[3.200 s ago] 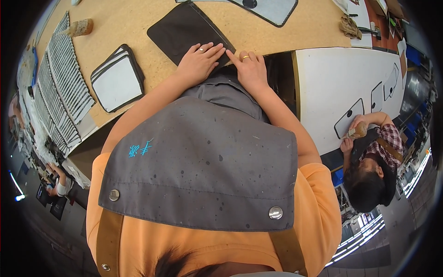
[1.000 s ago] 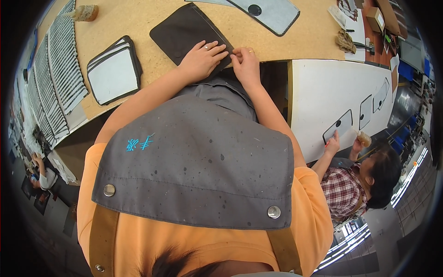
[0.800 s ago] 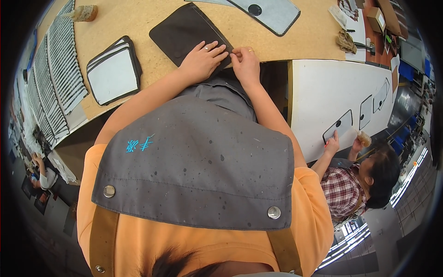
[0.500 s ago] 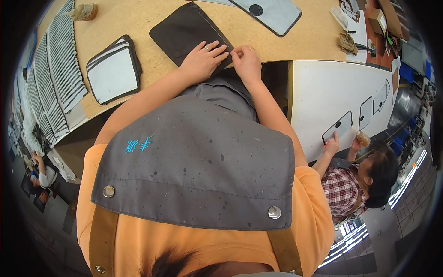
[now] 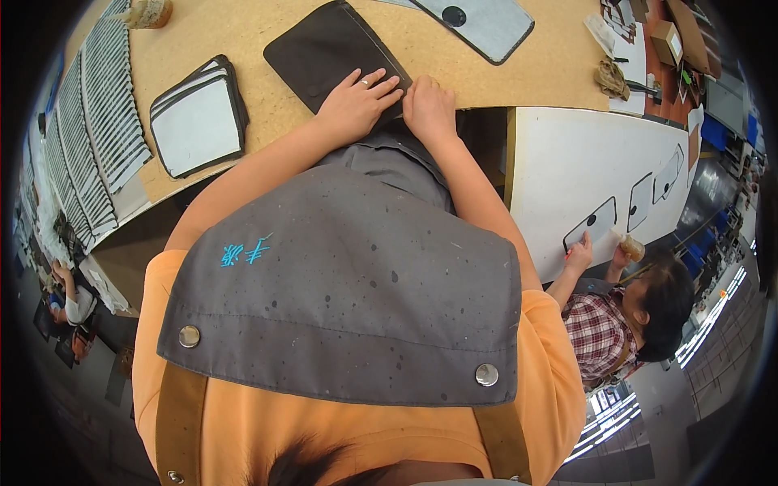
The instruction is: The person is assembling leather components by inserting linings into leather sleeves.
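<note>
- The dark panel point(image 5: 322, 58) lies aslant at the near edge of the bench point(image 5: 510, 85); it looks light, smooth and leathery, probably bendy rather than fragile, best held by its long edges
- The left hand point(image 5: 356, 107) rests flat on it, fingers spread, gripping nothing; the right hand point(image 5: 429, 107) curls its fingers at the right edge, whether pinching I cannot tell
- Both hands hide the near corner
- Well apart leftward: a stack of pale panels point(image 5: 197, 128), then striped strips point(image 5: 112, 109) along the bench's left edge
- Toward the far edge, a pale panel with a black disc point(image 5: 490, 28)
</note>
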The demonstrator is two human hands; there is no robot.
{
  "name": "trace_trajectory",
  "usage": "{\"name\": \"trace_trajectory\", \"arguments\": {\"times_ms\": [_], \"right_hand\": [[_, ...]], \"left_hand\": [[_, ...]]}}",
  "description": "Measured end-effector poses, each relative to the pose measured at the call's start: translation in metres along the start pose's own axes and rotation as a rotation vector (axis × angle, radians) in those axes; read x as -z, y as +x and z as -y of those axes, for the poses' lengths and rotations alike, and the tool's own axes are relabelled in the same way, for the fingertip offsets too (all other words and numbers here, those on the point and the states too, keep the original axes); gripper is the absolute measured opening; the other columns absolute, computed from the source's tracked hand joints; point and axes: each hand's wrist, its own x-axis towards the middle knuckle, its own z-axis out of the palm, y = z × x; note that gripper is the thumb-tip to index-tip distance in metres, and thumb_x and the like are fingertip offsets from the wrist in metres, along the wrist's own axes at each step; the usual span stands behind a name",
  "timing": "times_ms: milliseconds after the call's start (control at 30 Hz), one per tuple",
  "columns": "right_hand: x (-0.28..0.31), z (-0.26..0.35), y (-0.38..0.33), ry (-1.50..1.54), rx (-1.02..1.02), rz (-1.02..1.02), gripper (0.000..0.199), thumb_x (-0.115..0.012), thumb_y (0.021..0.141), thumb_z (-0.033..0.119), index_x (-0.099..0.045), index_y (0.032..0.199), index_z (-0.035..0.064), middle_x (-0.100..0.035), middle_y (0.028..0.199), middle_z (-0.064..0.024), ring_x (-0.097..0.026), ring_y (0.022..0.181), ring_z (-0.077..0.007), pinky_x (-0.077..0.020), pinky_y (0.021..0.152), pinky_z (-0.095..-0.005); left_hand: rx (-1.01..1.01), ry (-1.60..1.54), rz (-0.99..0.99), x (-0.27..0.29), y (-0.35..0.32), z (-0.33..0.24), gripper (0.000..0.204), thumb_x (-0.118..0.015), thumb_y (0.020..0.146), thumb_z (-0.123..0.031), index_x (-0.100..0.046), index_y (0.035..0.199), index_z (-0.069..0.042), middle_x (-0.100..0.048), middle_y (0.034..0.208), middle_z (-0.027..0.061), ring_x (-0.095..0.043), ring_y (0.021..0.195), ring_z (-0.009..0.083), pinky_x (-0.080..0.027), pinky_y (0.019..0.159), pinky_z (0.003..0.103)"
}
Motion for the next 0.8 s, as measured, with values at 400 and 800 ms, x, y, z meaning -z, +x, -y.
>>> {"name": "trace_trajectory", "arguments": {"times_ms": [400, 800], "right_hand": [[0.005, 0.011, 0.007, -0.079, -0.160, 0.133, 0.023, -0.058, 0.078, 0.019, -0.051, 0.089, -0.0006, -0.062, 0.080, -0.0172, -0.062, 0.078, -0.0303, -0.0390, 0.075, -0.0420], [0.020, -0.005, 0.011, 0.140, -0.436, 0.210, 0.029, -0.058, 0.081, 0.035, -0.057, 0.080, 0.0051, -0.064, 0.077, -0.0139, -0.062, 0.077, -0.0330, -0.0481, 0.069, -0.0426]], "left_hand": [[0.009, 0.027, 0.007, 0.001, -0.001, 0.000, 0.043, -0.051, 0.083, -0.016, -0.049, 0.126, -0.015, -0.044, 0.135, 0.0018, -0.038, 0.127, 0.0219, -0.031, 0.103, 0.046], [0.006, 0.046, -0.022, -0.006, 0.003, -0.002, 0.044, -0.048, 0.086, -0.020, -0.043, 0.130, -0.015, -0.046, 0.132, 0.0014, -0.040, 0.124, 0.0221, -0.033, 0.100, 0.047]]}}
